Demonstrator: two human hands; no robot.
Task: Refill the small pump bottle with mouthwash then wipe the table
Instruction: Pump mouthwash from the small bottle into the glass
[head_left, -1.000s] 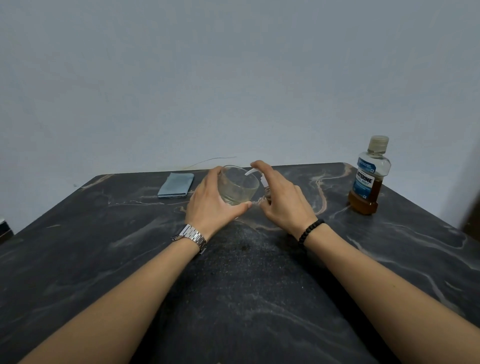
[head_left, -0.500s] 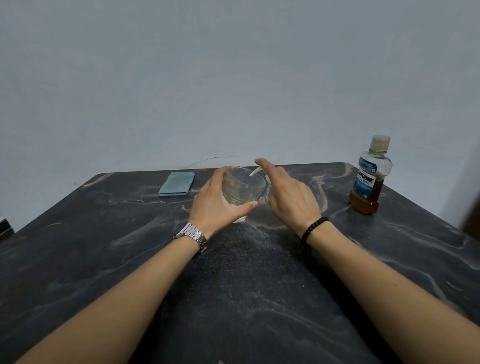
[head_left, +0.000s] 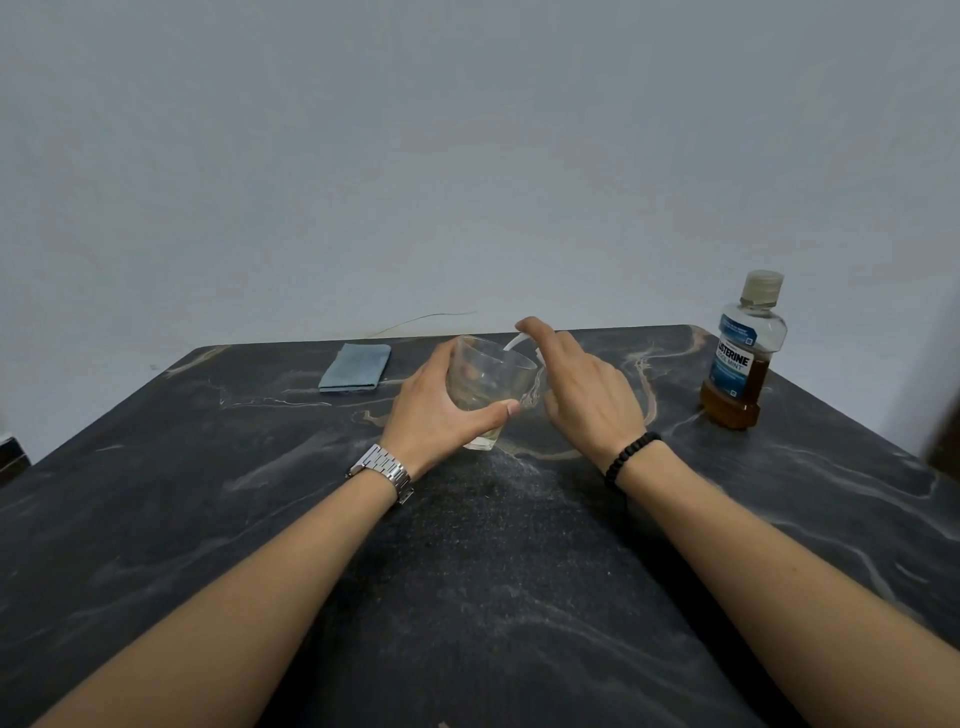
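Your left hand (head_left: 434, 410) curls around one clear glass (head_left: 485, 387); your right hand (head_left: 587, 395) presses one white pump (head_left: 522, 343), forefinger extended, its bottle hidden behind. One mouthwash bottle (head_left: 743, 353) stands well right of your fingers, one folded cloth (head_left: 356, 366) left.

Table (head_left: 208, 519): cloth (head_left: 355, 367), mouthwash bottle (head_left: 742, 358).

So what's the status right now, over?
Left hand grips glass. Right hand at white pump nozzle, over glass rim. Mouthwash bottle capped, far right. Nothing blocking.

Plain pale grey-blue wall (head_left: 467, 156) stood behind a dark marbled table (head_left: 493, 597) with tan veins; light was even and dim.
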